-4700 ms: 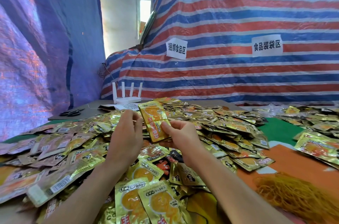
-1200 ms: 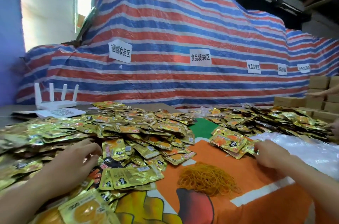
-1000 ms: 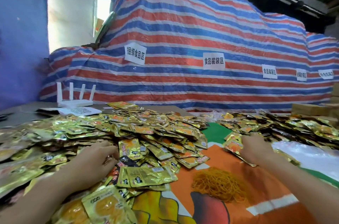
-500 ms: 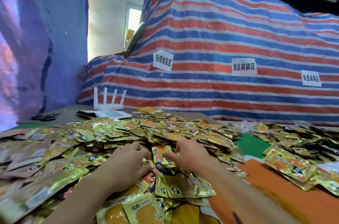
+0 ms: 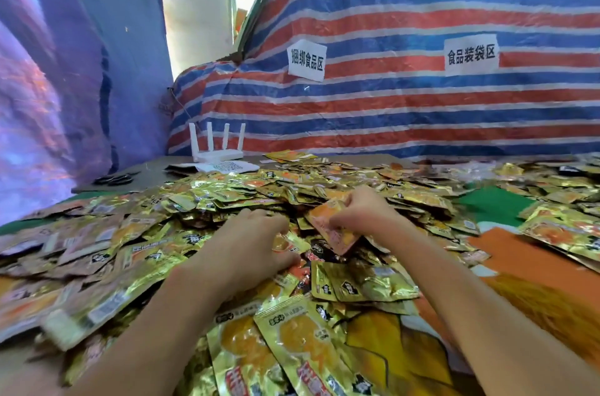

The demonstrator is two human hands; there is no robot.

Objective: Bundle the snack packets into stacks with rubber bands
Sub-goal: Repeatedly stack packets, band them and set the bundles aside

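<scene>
Task things: snack packets (image 5: 227,201) lie in a loose gold heap over most of the table (image 5: 152,168), thickest at centre and left.
Right hand: right hand (image 5: 360,210) is over the middle of the heap. Its fingers (image 5: 341,217) pinch one orange-faced packet (image 5: 337,233), raised and tilted off the pile.
Left hand: left hand (image 5: 246,243) is palm down just left of the right hand, fingers bent down among the packets. I cannot tell whether they grip anything.
Rubber bands: rubber bands (image 5: 548,308) form a blurred yellow-orange tangle on the orange mat (image 5: 526,262), near right, apart from both hands.
Progress: judged early in a stack, with one packet in hand and no band on it. No banded stack plainly shows. A side cluster (image 5: 565,233) at the right may be one, but it is too blurred to say.
Left to do: nearly the whole heap, by the look of it. That means gathering, squaring and banding.
Edges: the near table edge is hidden under packets and forearms. The striped tarp (image 5: 422,110) rises like a wall just behind the far side.
Far left: router (image 5: 216,149) and scissors (image 5: 113,180) sit on bare table beyond the heap.
Open room: bare mat shows to the right, between the heap and the bands, and looks the likely spot for setting stacks down.
</scene>
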